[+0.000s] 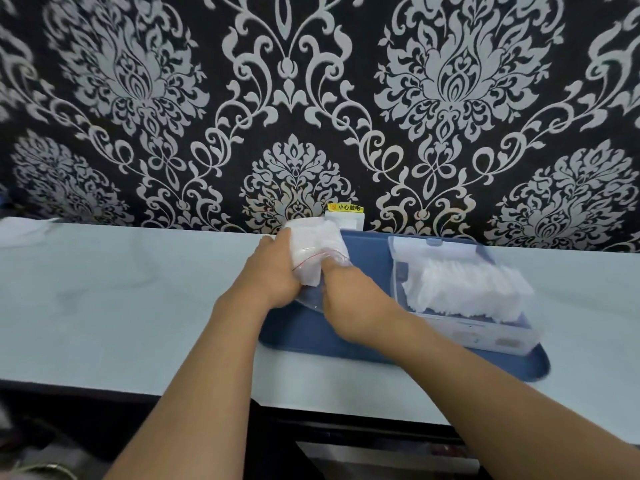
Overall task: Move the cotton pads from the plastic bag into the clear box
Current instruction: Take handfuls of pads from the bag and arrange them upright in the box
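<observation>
A domestic interior: black damask wallpaper [311, 98] behind a pale countertop [121, 289], with a yellow-labelled wall socket [344, 216] at its far edge.

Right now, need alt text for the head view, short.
Both hands hold a clear plastic bag of white cotton pads above a blue tray: the left hand grips its side and the right hand reaches into its opening. To the right on the tray, an open clear box already holds a row of cotton pads, before a black-and-silver damask wall.
</observation>
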